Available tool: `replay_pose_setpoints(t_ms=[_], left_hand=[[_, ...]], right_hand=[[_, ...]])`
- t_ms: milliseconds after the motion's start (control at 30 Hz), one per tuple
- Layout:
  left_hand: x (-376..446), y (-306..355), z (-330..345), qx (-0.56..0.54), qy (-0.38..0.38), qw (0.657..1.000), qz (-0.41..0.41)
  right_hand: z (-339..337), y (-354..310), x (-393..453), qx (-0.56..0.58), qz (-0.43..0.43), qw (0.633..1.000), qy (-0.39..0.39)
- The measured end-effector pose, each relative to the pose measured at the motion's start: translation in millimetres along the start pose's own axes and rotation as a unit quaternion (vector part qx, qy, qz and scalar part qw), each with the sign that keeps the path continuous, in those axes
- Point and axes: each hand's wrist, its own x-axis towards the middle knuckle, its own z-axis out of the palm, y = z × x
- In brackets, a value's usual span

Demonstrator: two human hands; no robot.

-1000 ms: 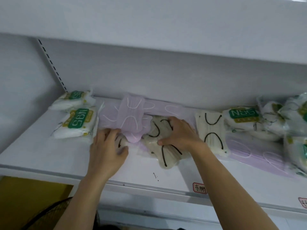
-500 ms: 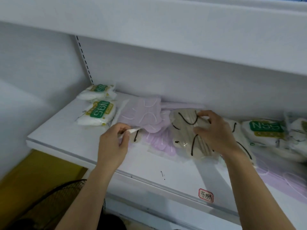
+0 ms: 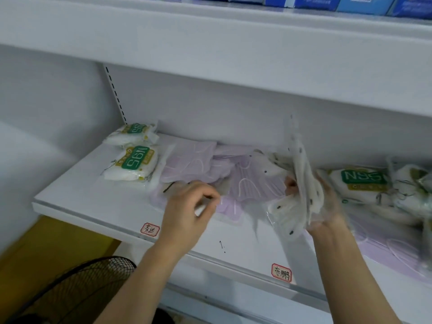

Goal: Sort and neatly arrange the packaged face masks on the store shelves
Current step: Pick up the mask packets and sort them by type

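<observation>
White shelf [image 3: 93,202], N95 packs [image 3: 134,163] at left (green labels), lilac masks [image 3: 189,162] mid-shelf — more packs [image 3: 361,183] right.

My left hand [image 3: 187,206] and right hand [image 3: 327,213] are bare; both forearms bare too, as far as I see.

2 N95 packs [image 3: 134,163] at shelf [image 3: 93,199] left; mask packs [image 3: 191,164] just right.
</observation>
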Motion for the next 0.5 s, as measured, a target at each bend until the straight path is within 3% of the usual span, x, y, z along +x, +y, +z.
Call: replay_pose_setpoints(t_ms=[33,100,133,167,233,267,300,333,367,433,500], left_hand=[[-3.1,2.1,10.6,0.002,-0.017,0.999,0.041],[-8.9,6.9,30.4,0.014,-0.046,0.993,0.106],[-11.9,9.4,39.1,0.021,-0.060,0.989,0.131],[-13.8,11.2,46.9,0.030,-0.077,0.985,0.150],[-13.8,11.5,57.5,0.053,-0.134,0.977,0.156],[-13.0,8.8,60.1,0.064,-0.175,0.973,0.135],[-12.4,5.0,60.6,0.069,-0.218,0.968,0.106],[-12.6,1.4,59.5,0.070,-0.260,0.960,0.077],[-13.0,-0.4,57.5,0.067,-0.290,0.953,0.055],[-11.4,1.2,52.9,0.041,-0.285,0.957,0.024],[-4.7,3.9,53.1,0.044,-0.206,0.978,-0.009]], right_hand=[[-2.1,-1.2,-4.5,-0.010,0.028,0.999,-0.022],[-20.1,-4.7,-12.7,-0.095,-0.060,0.993,-0.025],[-31.0,-4.1,-10.2,0.013,-0.054,0.993,-0.104],[-30.6,-6.2,-17.2,0.048,-0.049,0.987,-0.143],[-29.8,-7.2,-23.5,-0.107,-0.096,0.989,-0.038],[-18.1,-8.4,-19.4,-0.173,-0.030,0.984,-0.023],[-24.7,-7.5,-15.4,-0.160,-0.001,0.985,0.057],[-30.1,-5.5,-16.8,-0.211,-0.046,0.966,0.141],[-31.4,-4.7,-21.3,-0.222,-0.067,0.959,0.162],[-32.1,-2.1,-28.7,-0.226,-0.063,0.960,0.152],[-32.0,-1.2,-33.0,-0.254,-0.048,0.952,0.161]])
